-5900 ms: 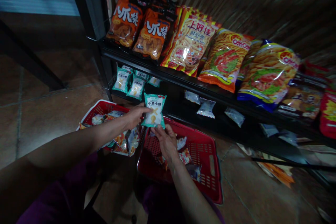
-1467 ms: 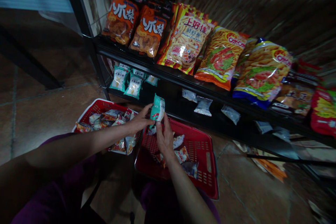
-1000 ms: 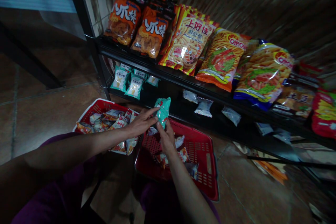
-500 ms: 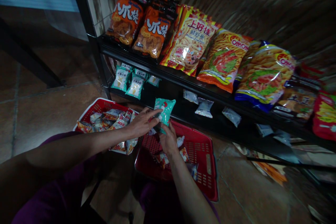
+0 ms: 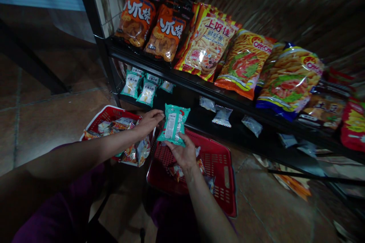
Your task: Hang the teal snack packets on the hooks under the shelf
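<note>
The right hand (image 5: 184, 153) grasps a teal snack packet (image 5: 172, 125) by its bottom edge, thumb on the printed face, near the rear left corner of a red basket (image 5: 218, 159) and before the front edge of the lower shelf (image 5: 194, 117). The left hand (image 5: 149, 122) has its fingertips at the packet's left edge; whether they pinch it cannot be told. Matching packets (image 5: 146, 93) sit at the shelf's left end.
</note>
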Demonstrator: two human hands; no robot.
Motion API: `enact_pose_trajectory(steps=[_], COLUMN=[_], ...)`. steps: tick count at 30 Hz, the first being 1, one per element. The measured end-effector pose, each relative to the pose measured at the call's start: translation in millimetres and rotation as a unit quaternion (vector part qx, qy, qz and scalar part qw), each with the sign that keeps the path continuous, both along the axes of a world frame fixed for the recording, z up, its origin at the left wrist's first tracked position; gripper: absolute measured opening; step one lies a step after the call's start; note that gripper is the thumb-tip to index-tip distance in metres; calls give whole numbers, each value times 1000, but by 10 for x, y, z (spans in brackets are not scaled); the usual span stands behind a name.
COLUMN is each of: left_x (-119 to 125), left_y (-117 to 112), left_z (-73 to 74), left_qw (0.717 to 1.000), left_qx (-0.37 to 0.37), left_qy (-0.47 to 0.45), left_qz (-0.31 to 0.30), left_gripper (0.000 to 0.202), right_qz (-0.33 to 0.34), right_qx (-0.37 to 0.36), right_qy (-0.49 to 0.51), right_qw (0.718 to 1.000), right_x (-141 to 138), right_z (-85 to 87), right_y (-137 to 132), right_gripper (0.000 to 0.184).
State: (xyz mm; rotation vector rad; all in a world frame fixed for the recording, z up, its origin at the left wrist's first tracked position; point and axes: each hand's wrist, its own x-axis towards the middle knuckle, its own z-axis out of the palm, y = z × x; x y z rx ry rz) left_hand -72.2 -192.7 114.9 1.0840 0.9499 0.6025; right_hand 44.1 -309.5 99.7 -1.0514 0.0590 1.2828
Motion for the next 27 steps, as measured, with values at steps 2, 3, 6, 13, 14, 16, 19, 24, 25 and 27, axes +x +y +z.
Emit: enact_pose_trajectory(steps=[2, 3, 6, 13, 14, 16, 19, 24, 25, 27], left_x=[0, -1, 1, 9, 10, 12, 16, 14, 13, 11], left_y=[21, 28, 37, 37, 41, 51, 70, 91, 91, 90], left_z=[15, 25, 73, 149, 139, 104, 42, -5, -4, 1], left_qw=[998, 996, 990, 981, 982, 986, 992, 995, 995, 996], left_qx=[-59, -81, -126, -169, -165, -145, -105, -65, -61, -57], left_qy=[-23, -33, -64, -87, -87, -82, -70, -58, -59, -62], left_qz=[2, 5, 15, 23, 26, 26, 30, 45, 44, 40], left_gripper=[22, 22, 22, 22, 21, 20, 21, 22, 22, 22], right_qz=[5, 8, 16, 32, 34, 37, 39, 50, 53, 58], right_qx=[-8, -12, -19, -15, -16, -12, 7, 41, 43, 43], right_qy=[18, 23, 35, 41, 40, 40, 38, 6, -1, -13], right_qw=[1000, 1000, 999, 999, 998, 998, 998, 998, 998, 997], right_x=[-15, -23, -42, -53, -53, -54, -63, -85, -89, -95], right_z=[34, 46, 60, 19, 6, -20, -36, -5, 0, 2], right_y=[4, 7, 12, 2, -1, -4, -4, -4, -4, -6], right_gripper=[24, 23, 19, 18, 18, 20, 22, 29, 30, 30])
